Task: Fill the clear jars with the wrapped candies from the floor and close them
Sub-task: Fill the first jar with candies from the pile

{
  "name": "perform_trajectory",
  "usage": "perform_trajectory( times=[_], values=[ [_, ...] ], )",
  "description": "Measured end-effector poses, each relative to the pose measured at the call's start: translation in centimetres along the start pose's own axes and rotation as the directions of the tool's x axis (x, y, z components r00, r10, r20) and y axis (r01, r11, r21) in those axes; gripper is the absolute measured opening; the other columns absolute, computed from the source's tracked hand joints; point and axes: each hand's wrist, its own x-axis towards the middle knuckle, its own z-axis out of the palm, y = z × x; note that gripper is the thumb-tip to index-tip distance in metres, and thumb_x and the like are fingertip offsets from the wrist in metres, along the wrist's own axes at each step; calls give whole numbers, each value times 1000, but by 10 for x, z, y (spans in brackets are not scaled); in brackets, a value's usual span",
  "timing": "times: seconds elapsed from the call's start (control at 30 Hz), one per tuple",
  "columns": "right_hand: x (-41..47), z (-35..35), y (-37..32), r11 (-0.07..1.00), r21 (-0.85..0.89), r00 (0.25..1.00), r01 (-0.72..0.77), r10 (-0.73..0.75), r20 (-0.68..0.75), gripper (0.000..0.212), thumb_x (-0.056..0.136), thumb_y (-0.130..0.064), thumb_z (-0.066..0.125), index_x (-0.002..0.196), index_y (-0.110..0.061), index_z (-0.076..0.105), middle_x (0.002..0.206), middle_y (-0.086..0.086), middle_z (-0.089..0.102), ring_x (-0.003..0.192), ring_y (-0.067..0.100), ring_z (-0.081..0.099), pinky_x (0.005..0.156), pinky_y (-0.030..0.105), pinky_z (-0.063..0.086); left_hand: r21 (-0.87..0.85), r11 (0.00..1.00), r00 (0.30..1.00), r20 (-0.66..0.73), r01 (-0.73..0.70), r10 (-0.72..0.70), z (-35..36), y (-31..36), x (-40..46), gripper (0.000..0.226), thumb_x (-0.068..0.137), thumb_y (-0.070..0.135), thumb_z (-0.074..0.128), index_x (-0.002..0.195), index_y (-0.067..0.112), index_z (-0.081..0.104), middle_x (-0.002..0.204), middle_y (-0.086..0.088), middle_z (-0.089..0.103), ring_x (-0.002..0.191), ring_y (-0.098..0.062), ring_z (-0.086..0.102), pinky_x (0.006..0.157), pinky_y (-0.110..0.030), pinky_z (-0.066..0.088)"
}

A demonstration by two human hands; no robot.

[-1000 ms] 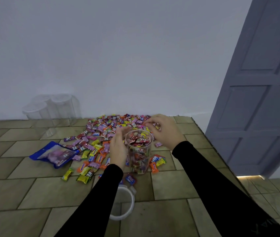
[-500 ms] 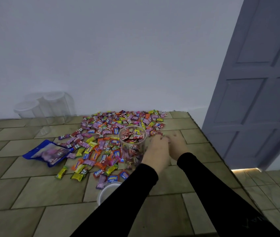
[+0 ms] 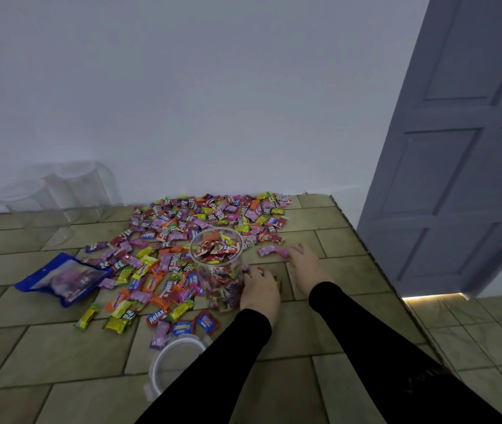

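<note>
A clear jar [image 3: 217, 264] stands open on the tiled floor, filled nearly to the rim with wrapped candies. A wide heap of wrapped candies [image 3: 188, 228] spreads behind it and to its left. My left hand [image 3: 259, 290] is down at the jar's right base, its fingers curled over a red candy and a yellow one on the floor. My right hand [image 3: 306, 264] lies flat further right, fingertips touching loose pink candies [image 3: 272, 250]. The jar's white-rimmed lid [image 3: 173, 362] lies on the floor in front, partly hidden by my left sleeve.
Empty clear jars [image 3: 69, 191] stand against the wall at the back left. A blue candy bag [image 3: 63, 276] lies left of the heap. The tiled platform ends in a step edge [image 3: 396, 289] on the right, beside a grey door [image 3: 458, 179].
Both hands left the jar's mouth and dropped to the floor right of the jar. My right hand has since spread rightward toward the pink candies.
</note>
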Motion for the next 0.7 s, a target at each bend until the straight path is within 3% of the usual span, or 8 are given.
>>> perform_trajectory(
  times=[0.1,0.2,0.37,0.7],
  values=[
    [12,1,-2,991,-40,990,126,-124,64,51,98,-2,37,145,-21,37,154,15,21,139,32,27,113,38,27,53,999,1000,-17,-7,8,3,0,4,38,101,6,26,137,0,36,140,-23,35,125,-37,39,103,-40,34],
    [25,4,-4,979,7,976,205,-205,72,41,101,-15,40,141,-16,43,147,16,34,135,35,34,110,43,32,45,999,999,-40,-9,11,5,2,11,35,101,7,27,132,2,42,136,-22,39,123,-37,41,102,-39,36],
    [37,1,-11,993,72,992,98,-103,77,51,99,-2,28,145,-23,39,142,14,41,131,30,35,110,34,31,-36,999,996,-86,12,-15,5,3,24,32,100,3,28,127,6,44,133,-19,41,128,-34,40,99,-37,40],
    [42,6,-11,993,-60,993,101,-98,61,44,96,0,38,137,-11,46,133,14,51,121,30,48,100,37,42,15,1000,992,-126,0,2,13,3,32,30,100,2,27,125,5,44,130,-19,44,122,-32,47,93,-35,44]
  ],
)
